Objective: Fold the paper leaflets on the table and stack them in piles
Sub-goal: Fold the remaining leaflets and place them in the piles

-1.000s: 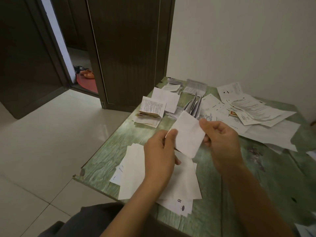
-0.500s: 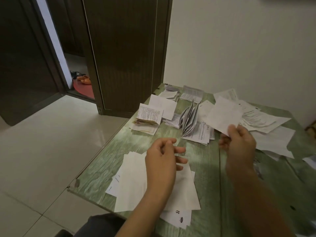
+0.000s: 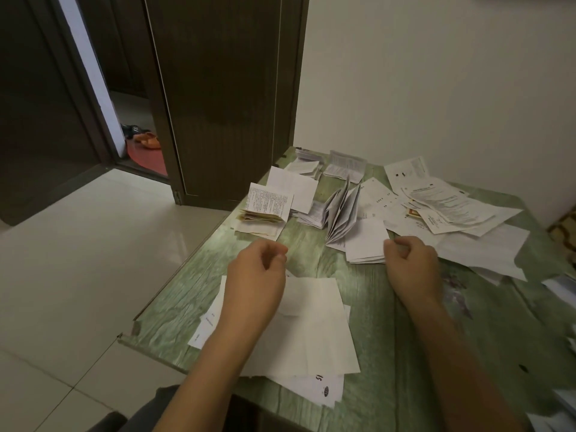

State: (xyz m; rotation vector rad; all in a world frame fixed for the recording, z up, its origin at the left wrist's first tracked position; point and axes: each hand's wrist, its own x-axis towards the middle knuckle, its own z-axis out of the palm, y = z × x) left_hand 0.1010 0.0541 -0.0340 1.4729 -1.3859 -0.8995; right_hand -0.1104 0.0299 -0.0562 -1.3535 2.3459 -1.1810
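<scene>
A folded white leaflet (image 3: 365,241) lies flat on a small pile at the middle of the green table (image 3: 377,310). My right hand (image 3: 413,268) is at that pile's right edge, fingers loosely curled, nothing pinched between them. Over a spread of unfolded white leaflets (image 3: 314,332) at the table's near edge hovers my left hand (image 3: 257,277), its fingers loosely curled and holding nothing. A printed folded stack (image 3: 267,204) sits at the left edge. Beside it, a fanned bundle of folded leaflets (image 3: 341,210) stands half upright.
Loose printed sheets (image 3: 452,207) cover the table's far right side. More folded piles (image 3: 343,166) lie at the back by the white wall. A dark wooden door (image 3: 224,98) and pale tiled floor (image 3: 93,244) are to the left. More paper edges (image 3: 561,285) show at the right.
My right hand carried the folded leaflet away to the right, set it down on the middle pile and let go. My left hand released it and drew back over the near sheets.
</scene>
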